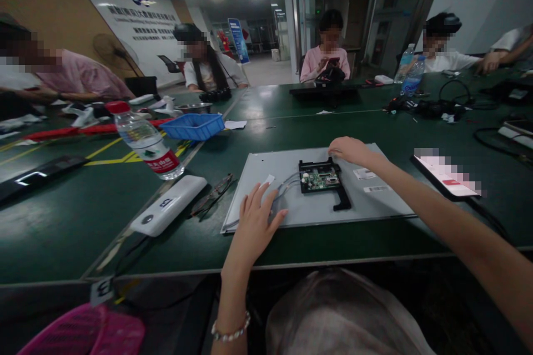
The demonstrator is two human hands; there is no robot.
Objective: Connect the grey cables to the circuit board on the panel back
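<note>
A flat grey panel (287,213), which looks like the back of a display, lies on the green table in front of me. On its middle sits a black plastic bracket (343,199) around a small green circuit board (320,178), and thin grey cables (287,182) run from the board to the left. My left hand (258,219) rests over the panel's left part with fingers spread, near the cables. At the bracket's upper right corner my right hand (350,151) has its fingers bent together; what the fingertips hold, if anything, is hidden.
Left of the panel are glasses (212,197), a white power bank (170,205), a water bottle (145,141) and a blue tray (194,126). A lit phone (445,176) lies to the right. Several people sit across the table. A pink basket (83,333) stands below the edge.
</note>
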